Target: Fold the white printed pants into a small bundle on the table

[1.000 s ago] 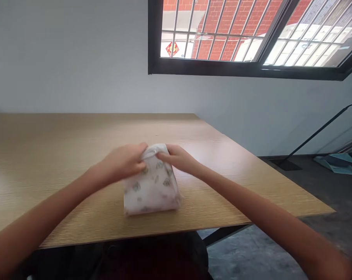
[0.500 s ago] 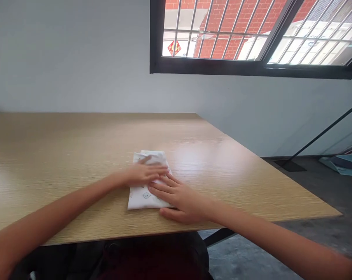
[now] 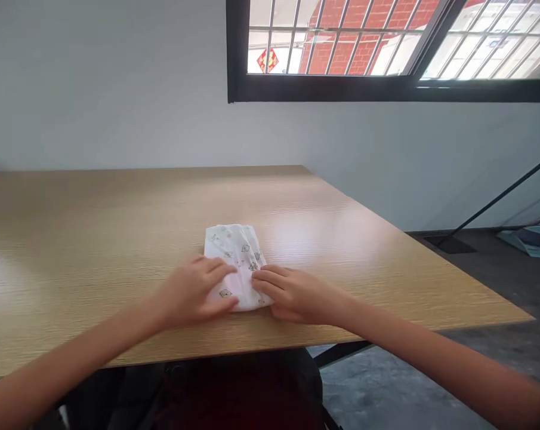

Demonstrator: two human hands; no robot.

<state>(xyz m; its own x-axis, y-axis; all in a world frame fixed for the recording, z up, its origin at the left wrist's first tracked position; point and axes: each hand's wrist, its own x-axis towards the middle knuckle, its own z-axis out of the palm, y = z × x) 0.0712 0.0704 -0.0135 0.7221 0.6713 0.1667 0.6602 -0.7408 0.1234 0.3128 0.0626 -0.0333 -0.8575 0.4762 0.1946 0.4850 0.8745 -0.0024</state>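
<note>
A folded white cloth [image 3: 245, 251] with small printed animal-like figures lies on the table, slightly wrinkled along its far edge. My left hand [image 3: 200, 286] rests over its lower left side, thumb apart from the fingers, with the fingertips on the fabric. At the lower right edge, my right hand [image 3: 292, 292] has its fingers bent over the border of the cloth; its thumb is mostly hidden. The part of the cloth beneath both hands is covered from sight.
The light wooden table [image 3: 117, 227] ends in a near edge close to my body and a slanting right edge. Behind it are a pale wall [image 3: 117, 89] and a barred window [image 3: 341, 48]. A thin black pole [image 3: 497, 200] leans at the right above the floor.
My left hand has moved left and nearer from the middle of the cloth, uncovering its printed face. My right hand's fingers have drawn back to the right edge and bent.
</note>
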